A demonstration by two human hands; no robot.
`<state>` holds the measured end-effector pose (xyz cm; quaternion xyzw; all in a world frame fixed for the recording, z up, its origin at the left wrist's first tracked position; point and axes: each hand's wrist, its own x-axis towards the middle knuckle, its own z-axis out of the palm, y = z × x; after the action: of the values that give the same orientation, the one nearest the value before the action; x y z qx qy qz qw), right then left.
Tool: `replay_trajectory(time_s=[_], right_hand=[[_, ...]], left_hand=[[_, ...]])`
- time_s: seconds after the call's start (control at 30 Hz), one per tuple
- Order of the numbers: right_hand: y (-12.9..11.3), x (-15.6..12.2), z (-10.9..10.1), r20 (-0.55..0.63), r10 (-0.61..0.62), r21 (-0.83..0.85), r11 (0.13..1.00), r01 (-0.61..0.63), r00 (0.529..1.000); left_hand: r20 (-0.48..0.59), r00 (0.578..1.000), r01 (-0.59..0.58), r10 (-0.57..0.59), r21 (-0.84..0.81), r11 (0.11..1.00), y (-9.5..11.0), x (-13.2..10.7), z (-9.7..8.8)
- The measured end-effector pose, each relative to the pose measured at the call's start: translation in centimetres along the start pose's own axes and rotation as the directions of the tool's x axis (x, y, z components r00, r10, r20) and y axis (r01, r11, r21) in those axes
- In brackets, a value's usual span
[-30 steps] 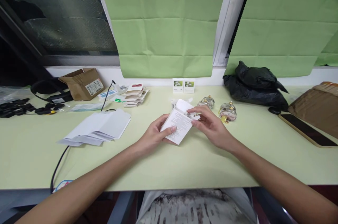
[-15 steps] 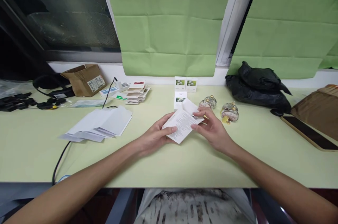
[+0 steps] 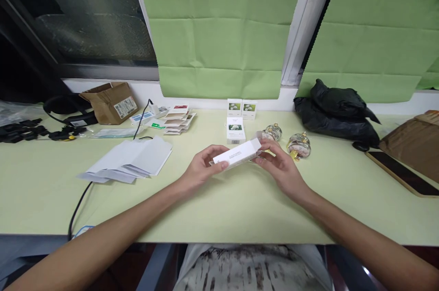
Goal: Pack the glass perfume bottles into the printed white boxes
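Observation:
A small white carton (image 3: 237,153) with printed text is held over the table, its narrow side turned up and its right end raised. My left hand (image 3: 206,165) is closed around the left end, thumb on the near edge. At the right end, the fingers and thumb of my right hand (image 3: 279,167) pinch the carton by its end flap. Behind it stands a similar white box (image 3: 235,130) with a flower picture. Two more picture boxes (image 3: 234,107) stand side by side farther back.
Two ornate jars (image 3: 299,145) with gold trim stand right of my hands. Folded white papers (image 3: 128,158), a stack of small packets (image 3: 178,122) and a cardboard box (image 3: 111,103) lie left. A black bag (image 3: 338,113) and a phone (image 3: 404,172) are at right.
The carton has been turned, from its broad printed face up to its narrow side up. Its raised flap has swung to the right end, and the box behind now shows fully.

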<state>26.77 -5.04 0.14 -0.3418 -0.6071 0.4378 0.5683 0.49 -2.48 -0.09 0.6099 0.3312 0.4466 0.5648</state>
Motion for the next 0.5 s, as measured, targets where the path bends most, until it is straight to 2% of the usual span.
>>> replay_trajectory(time_s=[0.07, 0.2, 0.33, 0.5], right_hand=[[-0.6, -0.7, 0.1, -0.038, 0.122, 0.089, 0.989, -0.119, 0.992], [-2.5, -2.6, 0.4, -0.072, 0.339, 0.232, 0.92, -0.315, 0.938], [-3.9, -4.2, 0.7, -0.078, 0.456, 0.354, 0.844, -0.403, 0.887], [-2.8, -5.1, 0.3, -0.156, 0.549, 0.36, 0.806, -0.47, 0.821]], left_hand=[[0.027, 0.995, -0.097, 0.095, 0.112, 0.989, 0.0, -0.2, 0.2], [0.063, 0.968, -0.252, 0.244, 0.258, 0.933, 0.1, -0.8, 1.1], [0.111, 0.956, -0.293, 0.271, 0.371, 0.881, 0.2, -1.5, 2.0], [0.169, 0.953, -0.301, 0.252, 0.422, 0.855, 0.4, -1.8, 2.4]])
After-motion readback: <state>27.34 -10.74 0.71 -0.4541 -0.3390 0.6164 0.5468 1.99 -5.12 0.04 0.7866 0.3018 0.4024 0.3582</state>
